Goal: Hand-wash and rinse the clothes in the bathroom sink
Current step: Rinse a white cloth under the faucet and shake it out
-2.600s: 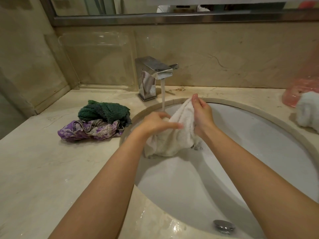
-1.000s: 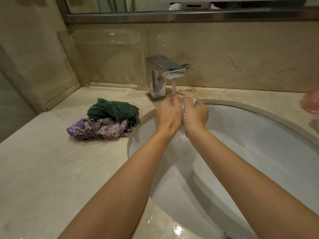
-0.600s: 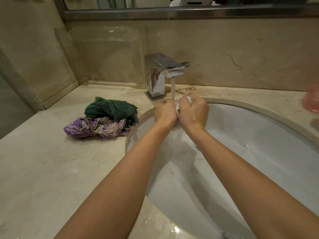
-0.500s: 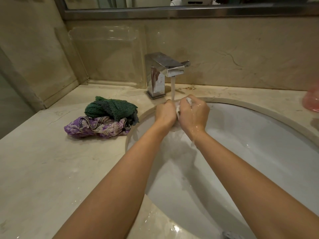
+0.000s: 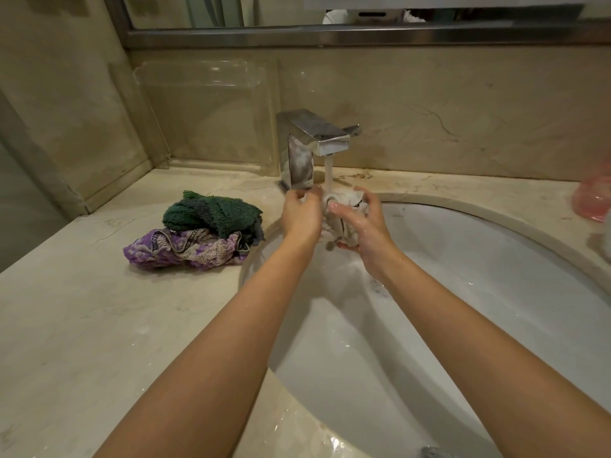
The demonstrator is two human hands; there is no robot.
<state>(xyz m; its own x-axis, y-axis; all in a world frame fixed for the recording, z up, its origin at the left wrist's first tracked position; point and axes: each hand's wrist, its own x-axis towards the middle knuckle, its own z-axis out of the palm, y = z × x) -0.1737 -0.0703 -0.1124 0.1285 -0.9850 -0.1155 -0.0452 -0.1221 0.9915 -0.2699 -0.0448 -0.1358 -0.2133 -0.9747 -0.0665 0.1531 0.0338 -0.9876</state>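
Note:
A bunched white cloth [image 5: 342, 211] sits under the running stream from the chrome faucet [image 5: 305, 150], at the back rim of the white sink [image 5: 479, 309]. My left hand [image 5: 302, 214] grips the cloth's left side with curled fingers. My right hand [image 5: 360, 223] wraps round its right side, thumb across the front. Most of the cloth is hidden between the hands. A dark green towel [image 5: 215, 211] lies on a purple patterned garment [image 5: 185, 249] on the counter left of the sink.
The beige marble counter [image 5: 99, 325] is wet near the basin. A clear plastic holder [image 5: 201, 114] stands against the back wall. A pink object [image 5: 593, 200] and something white sit at the right edge. The drain stopper [image 5: 433, 452] shows at the bottom.
The white cloth, spread out 2.6 s ago, is now balled up. Since half a second ago the hands have parted slightly and more of the cloth shows under the water.

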